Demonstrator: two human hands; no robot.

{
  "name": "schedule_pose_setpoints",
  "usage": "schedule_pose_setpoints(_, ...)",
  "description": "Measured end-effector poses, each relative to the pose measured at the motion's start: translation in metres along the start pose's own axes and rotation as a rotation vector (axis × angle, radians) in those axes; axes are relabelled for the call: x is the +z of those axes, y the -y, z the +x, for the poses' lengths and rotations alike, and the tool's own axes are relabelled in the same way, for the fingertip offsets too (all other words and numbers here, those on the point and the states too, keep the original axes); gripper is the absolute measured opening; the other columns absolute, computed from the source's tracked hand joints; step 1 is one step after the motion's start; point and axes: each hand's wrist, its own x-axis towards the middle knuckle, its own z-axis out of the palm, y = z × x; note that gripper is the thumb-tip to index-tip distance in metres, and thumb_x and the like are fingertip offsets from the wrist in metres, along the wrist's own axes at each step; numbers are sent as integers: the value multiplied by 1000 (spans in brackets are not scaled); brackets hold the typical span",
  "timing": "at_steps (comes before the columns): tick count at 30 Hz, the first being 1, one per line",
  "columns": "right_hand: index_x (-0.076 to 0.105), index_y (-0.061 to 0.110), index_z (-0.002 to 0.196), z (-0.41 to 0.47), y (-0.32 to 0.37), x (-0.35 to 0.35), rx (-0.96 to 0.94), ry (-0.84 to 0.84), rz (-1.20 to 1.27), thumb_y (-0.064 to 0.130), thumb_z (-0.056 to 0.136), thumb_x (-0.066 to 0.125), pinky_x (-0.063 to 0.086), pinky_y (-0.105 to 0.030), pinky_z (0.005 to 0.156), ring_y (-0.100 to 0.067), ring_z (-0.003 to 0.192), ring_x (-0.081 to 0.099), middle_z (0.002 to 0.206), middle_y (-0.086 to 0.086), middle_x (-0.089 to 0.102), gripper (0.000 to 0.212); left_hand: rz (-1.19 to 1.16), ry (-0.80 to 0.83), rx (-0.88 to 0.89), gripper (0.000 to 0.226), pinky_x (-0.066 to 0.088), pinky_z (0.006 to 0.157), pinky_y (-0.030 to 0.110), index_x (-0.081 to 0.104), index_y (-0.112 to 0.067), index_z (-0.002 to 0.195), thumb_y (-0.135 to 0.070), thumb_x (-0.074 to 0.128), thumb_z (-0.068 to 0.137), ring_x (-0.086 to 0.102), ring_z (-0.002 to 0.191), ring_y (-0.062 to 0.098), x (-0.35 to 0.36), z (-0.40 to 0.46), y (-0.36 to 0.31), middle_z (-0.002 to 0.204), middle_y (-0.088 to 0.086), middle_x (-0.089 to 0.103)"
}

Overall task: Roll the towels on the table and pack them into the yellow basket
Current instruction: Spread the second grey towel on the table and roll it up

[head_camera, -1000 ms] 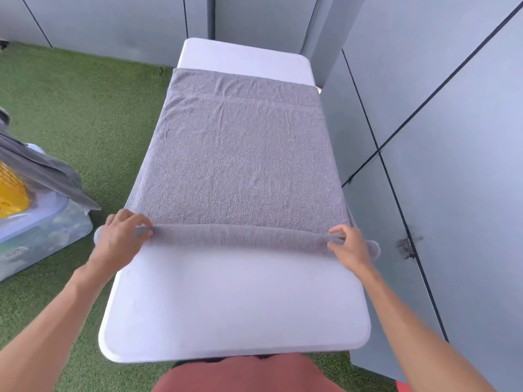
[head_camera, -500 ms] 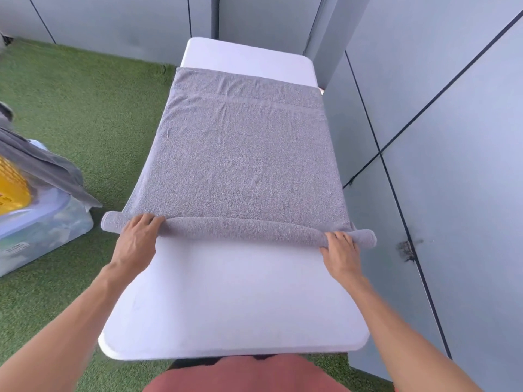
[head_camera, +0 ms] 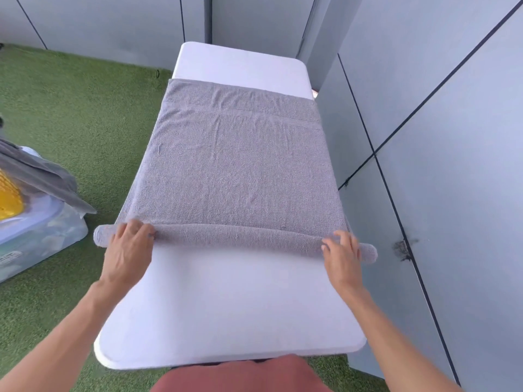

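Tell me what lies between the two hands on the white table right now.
In the head view, only the rolled near edge of the grey terry towel spans from the left hand to the right hand; nothing else sits there.

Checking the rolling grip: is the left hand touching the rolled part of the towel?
Touching. The head view shows the left hand resting on the towel roll near its left end, fingers lying over the top.
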Motion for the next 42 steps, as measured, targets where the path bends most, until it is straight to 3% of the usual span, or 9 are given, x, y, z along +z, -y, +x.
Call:
schedule_pose_setpoints(3,64,7,110,-24,14,12,-101,87,-226,40,82,57,39,-46,86,-30,112,50,116,-8,59,44,47,48,53,44,46,79,52,56,-5,115,-11,76,75,51,99,41,10,-10,-1,112,16,56)
schedule_pose_setpoints(6,57,2,122,-18,15,21,-62,201,-233,29,71,77,44,-50,90,-33,116,48,119,-12,57,61,75,123,83,63,43,89,52,52,-7,125,-10,81,69,51,109,40,12,-1,-5,120,15,57)
schedule_pose_setpoints(14,56,6,108,23,5,6,-94,395,-102,15,90,58,36,-41,99,-30,116,46,116,-10,55,20,122,176,25,36,38,86,47,59,-16,119,-6,63,85,51,111,35,6,10,-5,111,7,62)
schedule_pose_setpoints(20,61,9,106,37,0,-17,5,700,79,17,83,65,44,-34,83,-26,102,57,107,-6,59,24,-9,619,-80,37,46,91,35,55,-26,128,-16,56,93,57,112,26,-13,31,11,125,1,62)
schedule_pose_setpoints(24,61,16,109,42,10,-13,75,351,281,8,82,66,37,-32,92,-27,112,48,115,-5,51,29,-163,272,-72,26,45,84,46,66,-14,108,-3,64,85,55,98,39,-12,34,7,106,15,60)
schedule_pose_setpoints(29,63,15,116,-10,10,7,-107,67,-1,25,80,73,32,-42,102,-32,117,46,120,-5,54,39,-3,-56,149,26,43,75,45,64,-9,112,-17,63,87,51,89,34,6,-18,-10,103,11,56)
schedule_pose_setpoints(33,50,15,127,0,14,9,-51,232,3,24,77,75,35,-48,101,-30,124,39,125,-4,50,57,23,120,219,68,39,96,58,53,-1,129,-16,83,69,52,110,40,26,-12,0,118,16,55)
schedule_pose_setpoints(37,53,14,129,21,21,4,35,290,30,20,86,68,34,-48,101,-30,123,42,124,-8,54,47,-32,238,163,55,40,86,53,62,1,117,9,77,65,59,94,42,21,15,-4,103,17,62)
schedule_pose_setpoints(42,53,19,81,10,8,-10,-14,401,32,21,87,64,43,-39,73,-31,94,57,84,-5,61,13,-73,476,104,42,35,94,37,56,-9,130,-4,59,89,53,111,33,4,14,-1,117,11,58)
